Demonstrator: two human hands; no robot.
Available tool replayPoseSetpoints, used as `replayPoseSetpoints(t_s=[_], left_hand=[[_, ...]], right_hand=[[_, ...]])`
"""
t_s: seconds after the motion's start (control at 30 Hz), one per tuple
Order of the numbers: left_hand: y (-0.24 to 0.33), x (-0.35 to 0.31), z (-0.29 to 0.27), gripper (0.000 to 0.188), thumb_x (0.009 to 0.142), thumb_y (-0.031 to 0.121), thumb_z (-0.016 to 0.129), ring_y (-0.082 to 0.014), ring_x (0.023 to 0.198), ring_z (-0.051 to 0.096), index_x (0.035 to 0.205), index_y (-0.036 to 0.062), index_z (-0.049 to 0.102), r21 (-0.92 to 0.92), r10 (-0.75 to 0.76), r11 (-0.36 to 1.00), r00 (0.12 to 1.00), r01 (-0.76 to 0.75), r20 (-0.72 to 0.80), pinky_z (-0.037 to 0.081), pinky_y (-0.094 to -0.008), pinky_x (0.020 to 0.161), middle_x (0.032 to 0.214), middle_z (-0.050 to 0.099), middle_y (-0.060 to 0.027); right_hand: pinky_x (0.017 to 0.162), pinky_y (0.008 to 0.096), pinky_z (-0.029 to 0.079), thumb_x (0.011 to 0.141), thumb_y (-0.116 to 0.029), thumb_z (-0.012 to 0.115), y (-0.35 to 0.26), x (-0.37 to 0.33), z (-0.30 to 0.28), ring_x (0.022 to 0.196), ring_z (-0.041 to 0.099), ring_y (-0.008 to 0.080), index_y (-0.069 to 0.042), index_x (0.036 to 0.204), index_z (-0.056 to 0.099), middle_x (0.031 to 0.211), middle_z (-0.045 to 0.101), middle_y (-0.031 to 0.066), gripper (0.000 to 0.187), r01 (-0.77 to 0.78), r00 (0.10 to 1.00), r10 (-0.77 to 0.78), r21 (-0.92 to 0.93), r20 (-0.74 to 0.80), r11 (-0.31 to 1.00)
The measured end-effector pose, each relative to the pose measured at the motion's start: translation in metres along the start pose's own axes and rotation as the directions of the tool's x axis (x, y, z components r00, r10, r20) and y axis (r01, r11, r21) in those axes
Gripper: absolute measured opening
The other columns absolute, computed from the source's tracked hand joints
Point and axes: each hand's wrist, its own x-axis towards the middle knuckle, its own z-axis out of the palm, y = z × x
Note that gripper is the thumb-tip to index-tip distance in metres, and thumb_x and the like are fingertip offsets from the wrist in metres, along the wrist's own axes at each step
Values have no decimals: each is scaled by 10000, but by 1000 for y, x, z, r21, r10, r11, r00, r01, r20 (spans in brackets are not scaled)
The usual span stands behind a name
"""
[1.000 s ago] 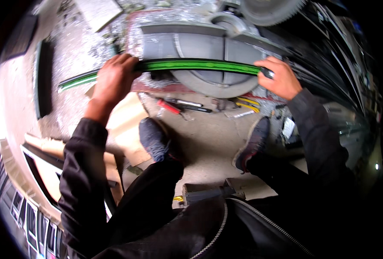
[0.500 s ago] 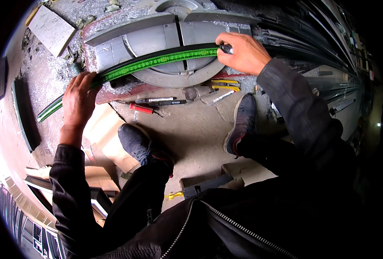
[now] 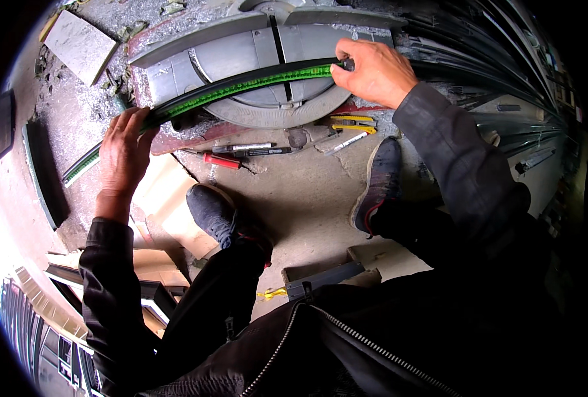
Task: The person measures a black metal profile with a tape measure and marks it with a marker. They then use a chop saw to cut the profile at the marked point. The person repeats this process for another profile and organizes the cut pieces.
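Observation:
A green tape measure blade (image 3: 254, 79) lies stretched along a long dark metal profile (image 3: 238, 79), across a grey saw base with a round turntable (image 3: 241, 114). At the left, my left hand (image 3: 123, 145) is closed around blade and profile, and both stick out beyond it toward the lower left. My right hand (image 3: 377, 71) pinches the blade's right end against the profile. A small dark piece shows between its fingers; whether that is the tape's case I cannot tell. The profile runs on to the right behind this hand.
Near the saw base lie a red-handled screwdriver (image 3: 222, 161), pens (image 3: 257, 151) and a yellow utility knife (image 3: 353, 124). Cardboard (image 3: 168, 198) is by my left shoe (image 3: 211, 210). Dark profiles (image 3: 506, 59) are stacked at the right. A pale board (image 3: 81, 47) lies far left.
The tape blade and profile have tilted, so the blade's green face looks narrower and its markings are harder to see. My right hand has risen slightly; both hands keep their hold.

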Motion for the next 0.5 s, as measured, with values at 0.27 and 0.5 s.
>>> replayPoseSetpoints(t_s=[0.27,0.5], left_hand=[[0,2,2,347,857,150,729,-318,1063,634,1184,67,649,0,7,1000,1000,-7,-3,511,-410,913,1169,665,-104],[0,0,-4,344,897,177,704,-331,1103,628,1214,56,644,10,2,1000,999,-2,40,507,-411,944,1204,660,-126]], right_hand=[[750,484,507,872,-351,682,-5,-1,-5,890,661,406,-66,998,657,938,699,175,313,-19,1000,20,-43,22,999],[733,495,496,857,-369,669,1,1,-4,841,672,381,-80,965,663,851,689,160,308,30,999,-31,43,34,999]])
